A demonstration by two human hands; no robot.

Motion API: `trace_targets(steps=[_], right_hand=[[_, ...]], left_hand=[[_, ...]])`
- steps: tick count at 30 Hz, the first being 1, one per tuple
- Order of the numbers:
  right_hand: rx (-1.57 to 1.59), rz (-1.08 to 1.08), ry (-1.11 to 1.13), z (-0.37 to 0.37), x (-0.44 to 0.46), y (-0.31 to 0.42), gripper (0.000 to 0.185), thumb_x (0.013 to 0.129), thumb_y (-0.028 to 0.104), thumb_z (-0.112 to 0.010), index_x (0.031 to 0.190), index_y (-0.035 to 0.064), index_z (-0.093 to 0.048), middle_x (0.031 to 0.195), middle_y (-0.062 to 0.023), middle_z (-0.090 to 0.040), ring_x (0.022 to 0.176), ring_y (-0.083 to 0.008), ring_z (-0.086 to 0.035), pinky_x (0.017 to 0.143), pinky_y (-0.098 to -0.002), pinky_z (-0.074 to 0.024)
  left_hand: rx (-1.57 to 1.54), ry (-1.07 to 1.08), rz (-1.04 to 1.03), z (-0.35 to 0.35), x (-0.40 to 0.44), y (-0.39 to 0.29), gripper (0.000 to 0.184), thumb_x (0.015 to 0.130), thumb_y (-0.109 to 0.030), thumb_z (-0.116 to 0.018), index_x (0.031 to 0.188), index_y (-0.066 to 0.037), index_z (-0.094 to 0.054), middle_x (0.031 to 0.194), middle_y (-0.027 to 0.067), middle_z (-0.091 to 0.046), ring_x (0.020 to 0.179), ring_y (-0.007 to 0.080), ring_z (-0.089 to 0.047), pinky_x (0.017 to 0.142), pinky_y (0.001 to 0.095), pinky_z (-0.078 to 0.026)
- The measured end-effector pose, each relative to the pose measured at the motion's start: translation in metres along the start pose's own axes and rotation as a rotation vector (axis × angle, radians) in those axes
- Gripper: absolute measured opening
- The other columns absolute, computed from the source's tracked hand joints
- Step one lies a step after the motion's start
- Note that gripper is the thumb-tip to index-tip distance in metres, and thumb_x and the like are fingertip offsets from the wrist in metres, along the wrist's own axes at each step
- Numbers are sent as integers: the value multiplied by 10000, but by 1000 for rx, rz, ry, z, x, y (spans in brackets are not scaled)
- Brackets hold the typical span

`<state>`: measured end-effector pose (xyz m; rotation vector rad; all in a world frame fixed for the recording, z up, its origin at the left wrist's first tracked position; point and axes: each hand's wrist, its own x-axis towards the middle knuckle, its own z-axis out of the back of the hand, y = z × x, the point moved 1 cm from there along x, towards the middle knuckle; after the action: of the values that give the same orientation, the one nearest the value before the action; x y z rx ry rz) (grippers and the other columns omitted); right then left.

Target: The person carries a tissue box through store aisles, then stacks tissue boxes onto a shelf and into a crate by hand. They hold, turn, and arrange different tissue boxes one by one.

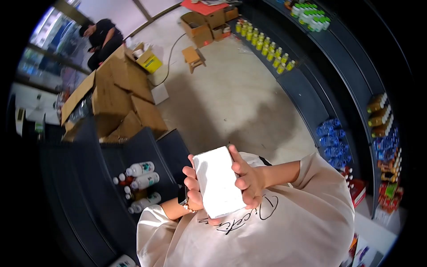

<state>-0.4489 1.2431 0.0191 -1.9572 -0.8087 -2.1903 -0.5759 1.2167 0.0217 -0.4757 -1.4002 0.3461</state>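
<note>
I'd keep the pressure light and even from both sides — a hard squeeze might dent the pack. My left hand and right hand, half-curled, hold its opposite edges, before my shirt. It's a white, oblong slab — tilted, too glaring to show any print.

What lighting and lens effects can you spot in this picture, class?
Head view throughout: glare washes out most detail on the white block; shadows darken parts of the floor; lens distortion bows the shelves at the picture's right; the corners are black.
</note>
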Motion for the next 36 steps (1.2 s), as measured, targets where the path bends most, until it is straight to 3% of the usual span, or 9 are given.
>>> trace_targets(steps=[1, 14, 18, 23, 25, 26, 28, 35, 36], right_hand=[[-79, 14, -17, 2, 1, -9, 524, 928, 331, -268, 1451, 325, -294, 1547, -19, -172, 1422, -352, -107, 1078, -657, -16], [-179, -134, -386, 14, -52, -112, 621, 874, 495, -377, 1450, 280, -288, 1501, -155, -234, 1406, -328, -145, 1081, -618, -59], [-261, -21, -604, -1, -34, -187, 762, 772, 618, -552, 1393, 220, -359, 1475, 4, -299, 1374, -161, -198, 1108, -550, -29], [-674, 6, -822, 20, -26, -272, 587, 813, 558, -461, 1316, 256, -447, 1462, -24, -308, 1331, -334, -282, 1069, -636, -167], [-807, -31, -674, 64, -18, -265, 535, 868, 547, -325, 1301, 264, -462, 1451, -24, -321, 1333, -367, -268, 1043, -681, -192], [-922, 232, -898, 73, 23, -281, 501, 845, 496, -404, 1303, 295, -419, 1386, -84, -370, 1292, -419, -309, 1018, -692, -221], [-1019, 272, -916, 99, 96, -308, 493, 845, 494, -406, 1296, 295, -422, 1380, -85, -374, 1285, -422, -314, 1015, -693, -223], [-1388, 460, -913, 124, 88, -251, 441, 847, 477, -427, 1249, 296, -441, 1342, -92, -400, 1236, -440, -351, 992, -697, -240], [-1435, 488, -912, 125, 86, -242, 433, 847, 474, -430, 1242, 296, -444, 1337, -93, -404, 1229, -442, -357, 989, -698, -243]], left_hand=[[-26, 32, -12, 1, 6, 11, 998, 823, -688, -358, 1448, -20, 40, 1512, 186, 90, 1416, 341, -3, 1119, 514, -19], [-477, 357, -160, 1, 69, 166, 866, 851, -620, -310, 1431, -15, -94, 1491, 198, -63, 1396, 396, -73, 1087, 594, -36], [-635, 452, -193, 16, 98, 231, 831, 859, -600, -295, 1426, -13, -135, 1485, 202, -110, 1390, 413, -95, 1077, 618, -41], [-816, 571, -252, 28, 137, 301, 791, 870, -573, -277, 1419, -11, -186, 1476, 207, -168, 1383, 434, -122, 1064, 649, -47], [-891, 621, -274, 26, 152, 324, 776, 874, -563, -269, 1416, -11, -207, 1473, 209, -192, 1380, 443, -132, 1059, 662, -50], [-928, 651, -283, 25, 159, 333, 770, 876, -558, -265, 1415, -10, -217, 1472, 210, -203, 1378, 447, -138, 1057, 668, -51], [-1012, 691, -304, 15, 167, 348, 757, 881, -547, -258, 1412, -9, -238, 1468, 211, -227, 1375, 455, -149, 1052, 680, -54], [-1339, 663, -343, -52, 183, 321, 748, 901, -556, -209, 1413, -18, -296, 1467, 207, -295, 1374, 464, -177, 1050, 703, -48], [-1321, 608, -300, -65, 181, 304, 704, 846, -508, -366, 1380, -52, -309, 1396, 208, -353, 1321, 459, -254, 1038, 683, -133]])
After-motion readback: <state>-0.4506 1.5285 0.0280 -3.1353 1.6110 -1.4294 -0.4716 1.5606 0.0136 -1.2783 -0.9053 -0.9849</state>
